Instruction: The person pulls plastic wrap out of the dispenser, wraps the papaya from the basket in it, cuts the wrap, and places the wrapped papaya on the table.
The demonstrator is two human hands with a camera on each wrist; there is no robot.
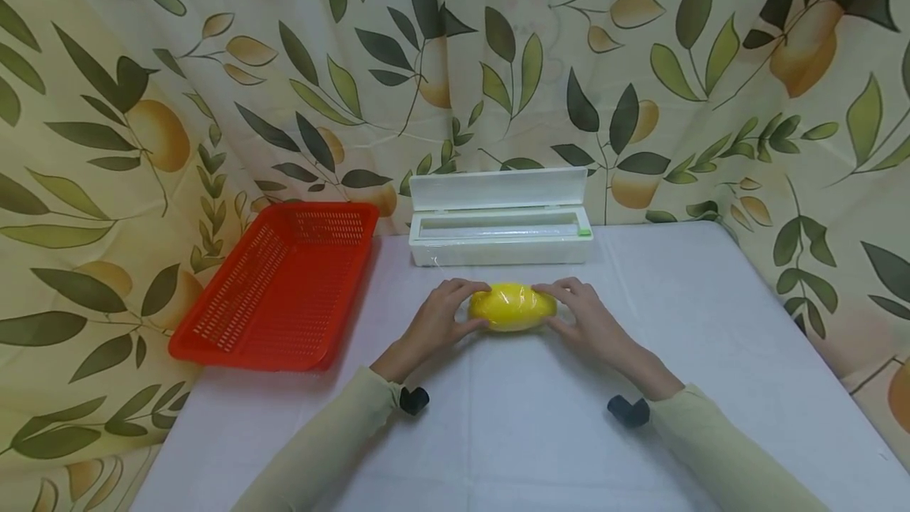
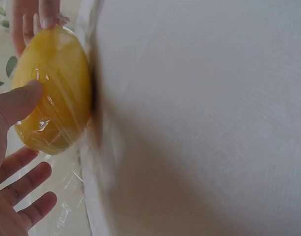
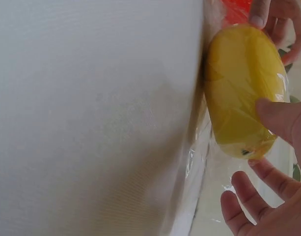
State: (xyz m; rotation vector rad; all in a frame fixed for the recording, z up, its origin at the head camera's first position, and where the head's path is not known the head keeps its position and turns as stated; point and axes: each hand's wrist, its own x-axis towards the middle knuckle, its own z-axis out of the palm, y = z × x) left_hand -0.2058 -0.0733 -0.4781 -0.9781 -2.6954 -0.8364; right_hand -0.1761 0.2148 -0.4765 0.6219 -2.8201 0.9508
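Note:
A yellow oval fruit, mango-like (image 1: 512,307), lies on its side on the white-covered table, wrapped in shiny clear cling film. My left hand (image 1: 444,314) pinches its left end between thumb and forefinger. At the other end, my right hand (image 1: 586,314) holds it the same way. In the left wrist view the thumb (image 2: 25,101) presses on the wrapped fruit (image 2: 57,93), while the other fingers spread below. The right wrist view shows a small dark spot near one end of the fruit (image 3: 243,88), close to the right forefinger.
Behind the fruit stands a white cling film dispenser (image 1: 498,252), its lid raised, with a small green piece (image 1: 584,232) at the right end. A red perforated plastic basket (image 1: 291,299) sits at the left. Leaf-and-fruit patterned curtain (image 1: 498,133) hangs behind the table (image 1: 526,433).

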